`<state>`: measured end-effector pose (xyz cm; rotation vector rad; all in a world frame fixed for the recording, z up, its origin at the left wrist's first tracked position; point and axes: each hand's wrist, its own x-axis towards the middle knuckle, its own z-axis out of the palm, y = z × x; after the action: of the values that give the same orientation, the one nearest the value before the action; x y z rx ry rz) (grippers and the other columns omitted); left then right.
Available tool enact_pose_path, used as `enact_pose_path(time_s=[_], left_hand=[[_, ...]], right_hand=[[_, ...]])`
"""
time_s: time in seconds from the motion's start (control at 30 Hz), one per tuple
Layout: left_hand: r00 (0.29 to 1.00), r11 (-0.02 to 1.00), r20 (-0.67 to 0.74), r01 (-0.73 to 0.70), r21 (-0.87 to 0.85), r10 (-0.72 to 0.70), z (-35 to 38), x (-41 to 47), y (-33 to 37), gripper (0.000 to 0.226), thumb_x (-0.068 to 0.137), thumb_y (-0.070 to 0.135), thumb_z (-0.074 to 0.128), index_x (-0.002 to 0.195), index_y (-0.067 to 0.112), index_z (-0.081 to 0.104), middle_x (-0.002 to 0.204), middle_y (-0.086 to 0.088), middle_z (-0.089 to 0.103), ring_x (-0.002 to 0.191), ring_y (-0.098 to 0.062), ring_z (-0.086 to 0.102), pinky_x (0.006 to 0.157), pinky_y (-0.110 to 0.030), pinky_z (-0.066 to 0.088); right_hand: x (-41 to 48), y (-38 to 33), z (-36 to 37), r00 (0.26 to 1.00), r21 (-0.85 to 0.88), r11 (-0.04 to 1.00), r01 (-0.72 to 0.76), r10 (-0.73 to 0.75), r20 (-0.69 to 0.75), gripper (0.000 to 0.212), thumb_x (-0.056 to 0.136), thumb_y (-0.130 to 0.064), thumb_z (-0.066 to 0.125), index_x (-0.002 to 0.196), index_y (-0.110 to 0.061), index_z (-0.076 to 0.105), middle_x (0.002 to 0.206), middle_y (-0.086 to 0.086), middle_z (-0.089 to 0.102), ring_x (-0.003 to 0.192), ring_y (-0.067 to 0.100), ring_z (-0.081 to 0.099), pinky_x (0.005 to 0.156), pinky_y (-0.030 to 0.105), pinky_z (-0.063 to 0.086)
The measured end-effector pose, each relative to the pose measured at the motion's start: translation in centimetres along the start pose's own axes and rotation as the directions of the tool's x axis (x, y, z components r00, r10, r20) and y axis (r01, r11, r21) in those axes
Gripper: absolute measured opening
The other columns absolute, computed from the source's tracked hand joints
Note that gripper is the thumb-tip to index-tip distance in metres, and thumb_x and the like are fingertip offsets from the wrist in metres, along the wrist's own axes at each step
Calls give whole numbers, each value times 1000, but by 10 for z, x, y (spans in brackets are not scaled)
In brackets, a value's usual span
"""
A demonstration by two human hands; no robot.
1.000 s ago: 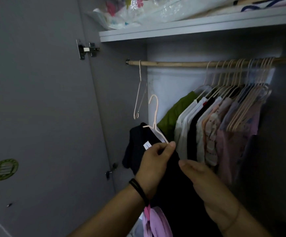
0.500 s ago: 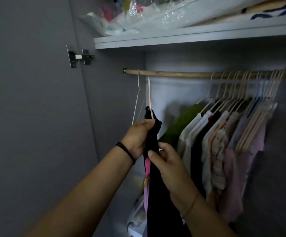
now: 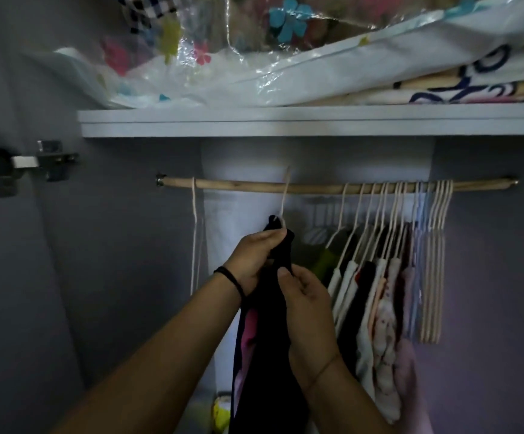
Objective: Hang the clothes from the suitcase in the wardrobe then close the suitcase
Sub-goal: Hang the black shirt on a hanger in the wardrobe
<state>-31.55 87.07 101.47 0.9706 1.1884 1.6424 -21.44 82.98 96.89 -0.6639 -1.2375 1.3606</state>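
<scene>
A black garment (image 3: 270, 333) hangs on a pale hanger (image 3: 284, 198) whose hook sits over the wooden rail (image 3: 248, 185) inside the wardrobe. My left hand (image 3: 254, 255) grips the garment's top just below the hook. My right hand (image 3: 304, 296) pinches the black cloth a little lower, on its right side. A pink piece (image 3: 248, 333) shows along the garment's left edge. The suitcase is out of view.
An empty hanger (image 3: 195, 233) hangs at the rail's left end. Several hung clothes (image 3: 376, 296) and bare hangers (image 3: 436, 261) crowd the right half. A shelf (image 3: 285, 123) above carries bagged bedding (image 3: 223, 57). The open door with its hinge (image 3: 25, 164) stands on the left.
The hanger with the black garment went up from chest height onto the rail. Both hands rose with it, and my view tilted upward toward the shelf.
</scene>
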Motion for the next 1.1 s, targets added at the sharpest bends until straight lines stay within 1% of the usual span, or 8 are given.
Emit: enact_pose_path(time_s=[0.1,0.2,0.37,0.53,0.67,0.8,0.9,1.1], left_hand=[[997,999,73,-15,-30,18,10,21,-2,25,94,15,56,112,0,65,91,-6,66,77,-13,62,56,-14,51],[991,1000,134,-11,-23,14,17,38,-11,21,93,14,57,107,1,66,92,-9,66,80,-17,62,65,-20,54],[984,999,174,49,-18,-45,18,53,-35,14,94,12,55,98,7,68,90,-6,69,81,-15,65,69,-19,54],[971,996,225,81,36,-87,16,53,-48,16,95,12,53,100,9,68,83,2,72,78,-10,66,74,-19,53],[976,997,207,61,50,-70,16,51,-57,26,95,13,53,116,2,64,93,-3,72,84,-13,66,77,-20,53],[986,986,159,25,163,-51,11,47,-67,33,94,24,56,122,7,62,118,-10,66,111,-23,61,101,-35,45],[991,971,128,0,240,-32,5,39,-72,35,94,28,56,125,10,60,123,-5,64,116,-19,57,101,-34,43],[999,956,-36,-21,293,32,-23,-1,-72,26,94,21,56,118,12,64,119,-8,64,110,-22,60,98,-35,48]], right_hand=[[16,5,-3,998,-66,997,40,-43,-37,20,94,-25,54,110,-20,65,103,-1,70,98,18,66,92,43,52],[24,11,-9,997,-35,999,42,-44,-58,24,94,-22,53,116,-17,62,110,-2,68,103,14,64,95,36,51],[28,24,-16,997,-47,998,30,-34,-68,20,95,-17,51,112,-14,61,103,-1,69,91,6,66,73,13,52],[26,33,-25,998,-189,982,24,-33,-49,15,95,-17,52,110,-18,54,93,-12,62,74,-11,60,62,4,44],[26,36,-33,998,-312,950,-18,-2,-62,32,97,-28,46,125,-15,51,101,-12,58,90,-2,56,75,10,44],[23,38,-41,993,-402,915,-22,-28,-116,36,97,-32,45,130,-19,50,120,-2,54,104,7,53,93,25,40],[18,35,-42,988,-402,915,41,-96,-118,31,96,-29,47,126,-22,51,116,-2,50,91,-2,50,84,17,38],[-4,24,-29,965,-304,921,243,-260,-17,23,91,-14,57,111,-24,54,103,1,54,93,10,55,77,14,43]])
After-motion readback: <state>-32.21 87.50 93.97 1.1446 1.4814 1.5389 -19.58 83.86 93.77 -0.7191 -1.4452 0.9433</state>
